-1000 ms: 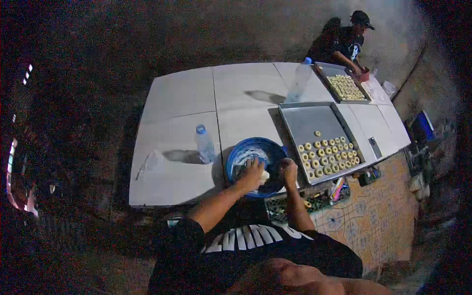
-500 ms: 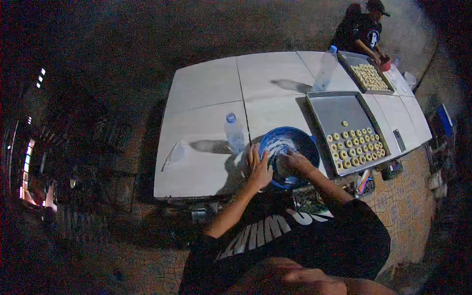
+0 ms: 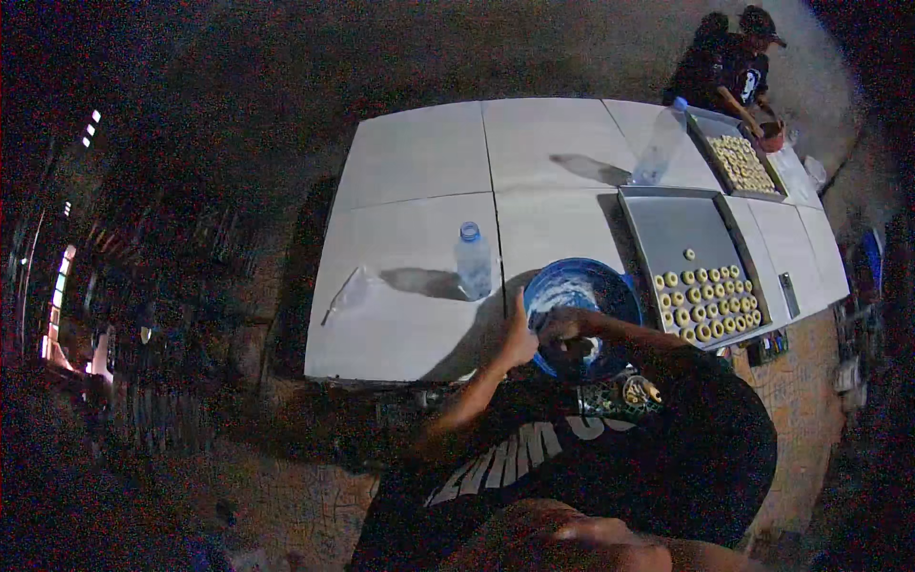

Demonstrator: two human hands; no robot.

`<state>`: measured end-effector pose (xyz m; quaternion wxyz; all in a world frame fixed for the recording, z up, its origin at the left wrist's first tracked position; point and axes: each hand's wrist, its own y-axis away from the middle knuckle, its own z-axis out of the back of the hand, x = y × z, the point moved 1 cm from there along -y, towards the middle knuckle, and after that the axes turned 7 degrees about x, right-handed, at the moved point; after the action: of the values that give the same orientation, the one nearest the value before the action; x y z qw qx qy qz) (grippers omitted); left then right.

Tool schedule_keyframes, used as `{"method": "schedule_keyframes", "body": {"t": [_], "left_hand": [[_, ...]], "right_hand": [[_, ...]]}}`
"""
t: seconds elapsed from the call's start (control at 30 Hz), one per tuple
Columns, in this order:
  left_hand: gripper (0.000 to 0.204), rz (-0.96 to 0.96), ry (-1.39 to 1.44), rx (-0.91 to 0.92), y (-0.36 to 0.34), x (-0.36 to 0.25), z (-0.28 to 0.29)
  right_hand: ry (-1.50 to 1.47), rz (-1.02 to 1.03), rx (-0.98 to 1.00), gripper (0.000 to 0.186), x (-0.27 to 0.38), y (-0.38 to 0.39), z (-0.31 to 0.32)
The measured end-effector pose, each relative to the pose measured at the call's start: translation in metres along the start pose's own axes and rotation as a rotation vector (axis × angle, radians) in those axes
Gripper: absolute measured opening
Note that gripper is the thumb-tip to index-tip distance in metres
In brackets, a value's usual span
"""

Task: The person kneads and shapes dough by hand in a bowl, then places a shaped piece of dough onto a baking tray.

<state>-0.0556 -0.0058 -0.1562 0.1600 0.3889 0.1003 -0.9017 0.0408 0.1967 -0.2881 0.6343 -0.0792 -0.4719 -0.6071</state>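
The left hand (image 3: 519, 337) touches the left rim of the blue bowl (image 3: 620, 297); the right hand (image 3: 568, 327) is inside, both grips unclear. Seemingly partway: dough rings (image 3: 703, 331) cover the nearer metal tray (image 3: 672, 227) only nearside.

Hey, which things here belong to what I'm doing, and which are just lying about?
Seem to belong:
blue bowl, right hand inside, left hand at its left edge
white smears in the bowl
probably near tray with pale rings

Apparently just about:
open bottle
capped bottle
clear plastic
dark phone-like thing
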Motion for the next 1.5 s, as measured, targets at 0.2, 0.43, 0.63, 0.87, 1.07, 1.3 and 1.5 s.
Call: {"method": "schedule_keyframes", "body": {"t": [0.2, 0.43, 0.63, 0.87, 1.07, 1.3, 1.5], "left_hand": [[0.097, -0.044, 0.141, 0.085, -0.02, -0.006, -0.034], [0.099, -0.032, 0.075, 0.036, 0.0, 0.013, -0.002], [0.102, 0.217, -0.011, 0.349, -0.014, -0.05, 0.025], [0.1, 0.227, -0.08, 0.118, -0.029, 0.012, -0.022], [0.095, 0.175, -0.065, 0.061, -0.013, -0.048, 0.029], [0.077, 0.304, 0.006, 0.188, -0.021, -0.103, 0.048], [0.076, 0.263, -0.041, -0.123, -0.058, 0.027, -0.064]], "right_hand": [[0.285, -0.609, -0.626, 0.035, -0.187, -0.018, -0.053], [0.154, -0.138, -0.612, 0.053, 0.001, -0.007, 0.027], [0.379, 0.204, -1.024, 0.039, -0.037, 0.033, 0.029], [-0.677, 0.025, -1.418, 0.02, 0.013, 0.003, 0.03], [0.108, -0.257, -1.228, 0.035, 0.074, 0.037, 0.027], [0.229, -0.469, -0.946, 0.066, 0.094, 0.073, -0.005], [0.208, -0.404, -0.982, 0.062, 0.036, 0.048, -0.025]]}}
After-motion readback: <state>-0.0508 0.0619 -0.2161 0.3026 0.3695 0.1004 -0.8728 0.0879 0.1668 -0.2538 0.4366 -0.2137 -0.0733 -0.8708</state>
